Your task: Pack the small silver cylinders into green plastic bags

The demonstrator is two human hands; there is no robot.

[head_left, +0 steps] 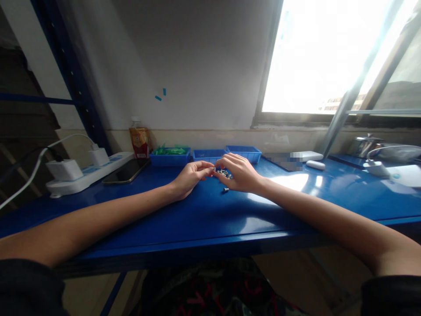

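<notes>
My left hand (191, 179) is closed in a pinch, its thumb and forefinger meeting around a small silvery screw (214, 169). From the other side, my right hand (241, 172) curves in, and its thumb and forefinger close on the same small piece. Fine detail of that piece is partly hidden by the fingertips. Behind the right thumb lies a pile of small metal screws (225, 174) on the blue table. One loose screw (225, 190) rests on its side, nearer to me, just below the right hand.
Beyond my hands stand a blue bin of green pieces (170, 159) and two more blue bins, the middle one (208, 153) and the right one (248, 153). A bottle (140, 140), phone (126, 171) and power strip (95, 173) are left. A white case (315, 165) lies right.
</notes>
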